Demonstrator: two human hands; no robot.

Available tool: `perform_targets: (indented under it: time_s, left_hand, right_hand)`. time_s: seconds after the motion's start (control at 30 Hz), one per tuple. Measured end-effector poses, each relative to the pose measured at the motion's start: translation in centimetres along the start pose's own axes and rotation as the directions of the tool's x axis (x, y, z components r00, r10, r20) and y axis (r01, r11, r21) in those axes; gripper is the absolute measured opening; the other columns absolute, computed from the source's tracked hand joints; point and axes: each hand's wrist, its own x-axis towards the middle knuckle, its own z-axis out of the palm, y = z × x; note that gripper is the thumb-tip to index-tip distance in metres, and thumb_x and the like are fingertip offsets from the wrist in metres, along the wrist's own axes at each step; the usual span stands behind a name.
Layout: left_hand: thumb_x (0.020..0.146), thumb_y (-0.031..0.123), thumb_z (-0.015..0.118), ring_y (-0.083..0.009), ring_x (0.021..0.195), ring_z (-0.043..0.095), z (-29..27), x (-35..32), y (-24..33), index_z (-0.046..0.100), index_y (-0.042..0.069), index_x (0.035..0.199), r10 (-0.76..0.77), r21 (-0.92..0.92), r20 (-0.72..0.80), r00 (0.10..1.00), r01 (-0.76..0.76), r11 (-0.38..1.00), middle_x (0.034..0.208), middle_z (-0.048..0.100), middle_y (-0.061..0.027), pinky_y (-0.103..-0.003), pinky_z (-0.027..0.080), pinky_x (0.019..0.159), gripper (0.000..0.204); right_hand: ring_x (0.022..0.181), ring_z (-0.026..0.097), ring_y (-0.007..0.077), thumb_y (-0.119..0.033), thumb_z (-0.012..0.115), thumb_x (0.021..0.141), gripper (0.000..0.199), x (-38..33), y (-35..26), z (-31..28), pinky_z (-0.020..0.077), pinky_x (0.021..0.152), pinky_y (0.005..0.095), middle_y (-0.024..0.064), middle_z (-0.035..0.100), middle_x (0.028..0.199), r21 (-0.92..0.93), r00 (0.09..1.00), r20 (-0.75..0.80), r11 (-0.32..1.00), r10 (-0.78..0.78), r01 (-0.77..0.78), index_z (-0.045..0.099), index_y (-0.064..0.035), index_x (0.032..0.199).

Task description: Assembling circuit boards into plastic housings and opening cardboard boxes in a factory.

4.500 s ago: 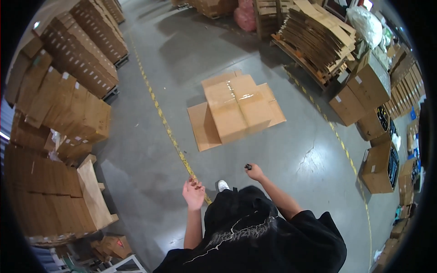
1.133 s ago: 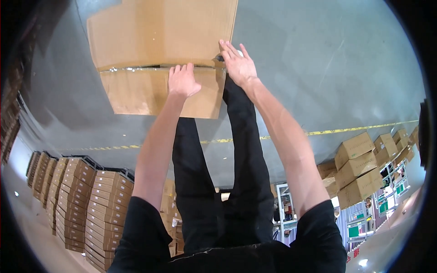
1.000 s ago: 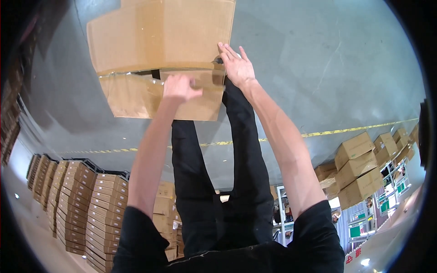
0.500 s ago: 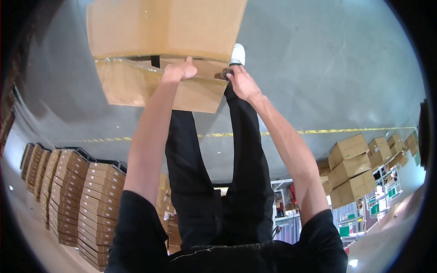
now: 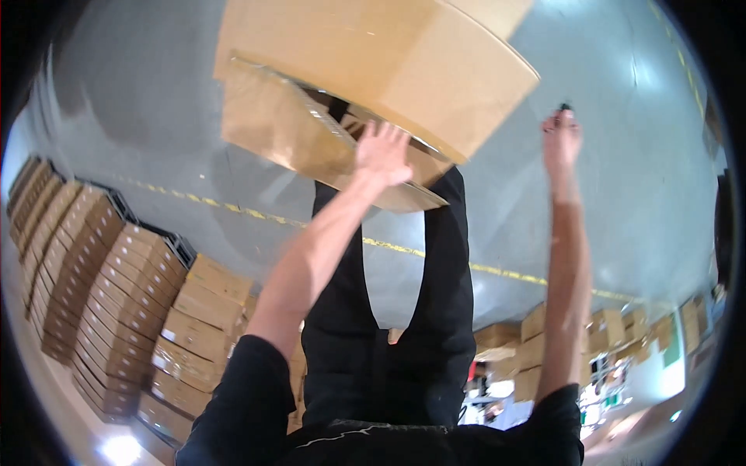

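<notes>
Far left you have rows of stacked cardboard boxes on the grey floor, with a yellow floor line running across between them and you. Your left hand is spread flat, fingers apart, pressed on the open flap of the big cardboard box, which sits tilted at the top centre, above your black trousers. Your right hand is off the box, well to its right over bare floor, curled around a small dark object too small to identify; more boxes sit far right.
</notes>
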Motion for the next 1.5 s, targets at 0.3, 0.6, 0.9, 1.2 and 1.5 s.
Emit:
perform_targets:
  time_s: [0.3, 0.6, 0.9, 1.2, 1.5]
  left_hand:
    - [0.093, 0.044, 0.03, -0.0252, 0.141, 0.015, -1.1, 1.1, 1.3, 0.019, 0.006, 0.146, 0.01, -0.104, 0.02, 1.0, -0.008, 0.995, 0.152, 0.021, -0.0074, -0.051, 0.013, 0.112, 0.067]
    - [0.092, 0.038, 0.041, -0.029, 0.141, 0.016, 0.6, -0.4, 2.1, 0.019, 0.005, 0.147, 0.073, -0.158, -0.063, 0.995, -0.082, 0.984, 0.155, 0.014, -0.0079, -0.054, 0.021, 0.107, 0.068]
    - [0.093, 0.028, 0.042, -0.0333, 0.138, 0.022, 2.2, -2.0, 3.3, 0.033, 0.003, 0.142, -0.006, -0.159, -0.182, 0.983, -0.024, 0.987, 0.151, 0.026, -0.0118, -0.051, 0.02, 0.109, 0.056]
    - [0.094, 0.028, 0.039, -0.0351, 0.135, 0.027, 3.6, -1.7, 3.7, 0.037, 0.003, 0.14, -0.052, 0.004, -0.197, 0.979, 0.054, 0.999, 0.148, 0.032, -0.0116, -0.052, 0.016, 0.111, 0.053]
    - [0.093, 0.034, 0.04, -0.0301, 0.141, 0.013, 3.3, -2.9, 3.9, 0.024, 0.009, 0.146, 0.021, -0.216, -0.31, 0.95, -0.092, 0.972, 0.155, 0.015, -0.005, -0.047, 0.022, 0.11, 0.061]
  right_hand:
    - [0.09, 0.058, 0.023, -0.012, 0.055, 0.091, 0.023, -1.9, -11.0, 27.8, 0.0464, 0.077, 0.0337, 0.0127, 0.056, 0.1, -0.693, 0.708, 0.698, 0.345, 0.103, 0.633, 0.054, -0.0007, 0.112]
    - [0.088, 0.059, 0.0278, -0.001, 0.057, 0.085, 0.021, -4.9, 2.5, 56.6, 0.0466, 0.075, 0.0357, 0.0118, 0.06, 0.098, -0.104, 0.031, 0.899, 0.144, 0.437, 0.984, 0.056, -0.0057, 0.106]
    - [0.091, 0.059, 0.035, 0.002, 0.056, 0.083, 0.019, -7.3, 10.5, 60.4, 0.0462, 0.076, 0.0429, 0.0139, 0.06, 0.095, 0.157, -0.114, 0.647, 0.015, 0.754, 0.988, 0.057, -0.0054, 0.1]
    - [0.087, 0.059, 0.0347, 0.0, 0.055, 0.084, 0.023, -5.8, 8.4, 62.3, 0.0459, 0.071, 0.0434, 0.0144, 0.06, 0.092, 0.277, -0.062, 0.55, -0.112, 0.833, 0.954, 0.059, -0.0069, 0.105]
    - [0.094, 0.06, 0.0346, 0.006, 0.052, 0.081, 0.022, 5.3, -3.5, 65.2, 0.0478, 0.08, 0.0406, 0.0178, 0.062, 0.104, 0.502, 0.021, 0.362, -0.214, 0.932, 0.838, 0.063, 0.0005, 0.1]
